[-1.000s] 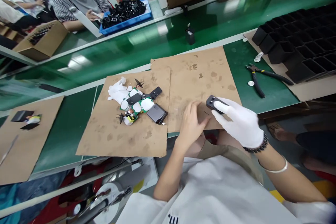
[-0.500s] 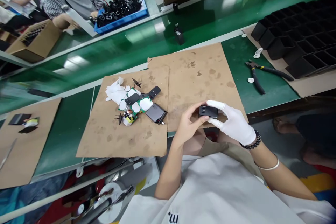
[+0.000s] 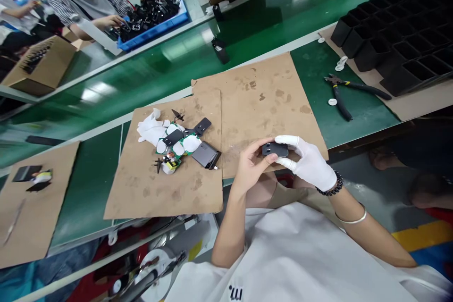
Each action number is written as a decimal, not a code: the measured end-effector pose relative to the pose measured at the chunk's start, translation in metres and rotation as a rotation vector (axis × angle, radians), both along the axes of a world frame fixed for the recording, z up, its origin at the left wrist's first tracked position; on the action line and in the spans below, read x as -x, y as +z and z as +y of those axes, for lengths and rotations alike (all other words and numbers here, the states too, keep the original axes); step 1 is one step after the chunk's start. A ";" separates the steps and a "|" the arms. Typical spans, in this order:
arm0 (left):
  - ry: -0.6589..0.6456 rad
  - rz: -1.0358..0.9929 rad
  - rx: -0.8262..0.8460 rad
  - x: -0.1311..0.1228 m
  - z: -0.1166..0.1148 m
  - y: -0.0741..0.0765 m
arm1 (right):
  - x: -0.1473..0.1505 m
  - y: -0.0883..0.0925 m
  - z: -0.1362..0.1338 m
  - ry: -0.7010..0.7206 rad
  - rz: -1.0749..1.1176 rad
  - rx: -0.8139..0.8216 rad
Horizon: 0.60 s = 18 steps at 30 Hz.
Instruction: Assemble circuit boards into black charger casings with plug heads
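Both hands closed on one small black plastic part (image 3: pixel 275 149), held between them just above the near edge of the cardboard sheet (image 3: pixel 269 94). Bare left hand (image 3: pixel 252 170) pinches its L end, gloved right hand (image 3: pixel 311 165) its R end; long axis runs L–R. Pile of boards and parts (image 3: pixel 184 144) sits left. Pliers (image 3: pixel 341 96) far right, black trays (image 3: pixel 396 47) beyond.

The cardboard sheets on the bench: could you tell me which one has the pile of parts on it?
The middle sheet, left of both hands; the others lack that pile.
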<state>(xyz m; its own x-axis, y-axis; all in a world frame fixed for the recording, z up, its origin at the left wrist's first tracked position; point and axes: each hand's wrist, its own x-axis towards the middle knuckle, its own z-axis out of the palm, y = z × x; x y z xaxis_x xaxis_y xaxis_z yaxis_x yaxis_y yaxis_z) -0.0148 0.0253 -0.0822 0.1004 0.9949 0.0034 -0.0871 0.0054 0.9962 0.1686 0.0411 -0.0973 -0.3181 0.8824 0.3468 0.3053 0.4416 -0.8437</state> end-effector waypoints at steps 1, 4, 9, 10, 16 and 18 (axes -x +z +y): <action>-0.014 0.002 -0.014 0.000 0.000 0.000 | 0.000 -0.001 0.000 0.008 -0.005 -0.041; -0.053 0.023 -0.061 0.002 -0.001 0.002 | 0.001 -0.001 0.001 0.044 -0.085 -0.180; -0.130 0.199 -0.090 0.008 0.000 0.005 | 0.002 0.010 0.007 0.051 -0.284 -0.373; -0.144 0.243 -0.093 0.010 0.001 0.005 | 0.002 0.014 0.008 0.052 -0.307 -0.409; 0.017 0.139 -0.079 0.014 0.001 -0.007 | 0.003 0.033 0.003 -0.263 -0.345 -0.500; 0.085 0.054 -0.078 0.014 0.001 -0.010 | 0.003 0.029 0.004 -0.310 -0.360 -0.437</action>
<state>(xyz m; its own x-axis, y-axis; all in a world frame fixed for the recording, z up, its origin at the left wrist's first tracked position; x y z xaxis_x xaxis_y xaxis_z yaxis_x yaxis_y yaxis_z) -0.0288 0.0264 -0.0926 0.0178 0.9968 0.0781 -0.0304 -0.0775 0.9965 0.1660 0.0455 -0.0688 -0.2344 0.7538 0.6139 0.7043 0.5669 -0.4273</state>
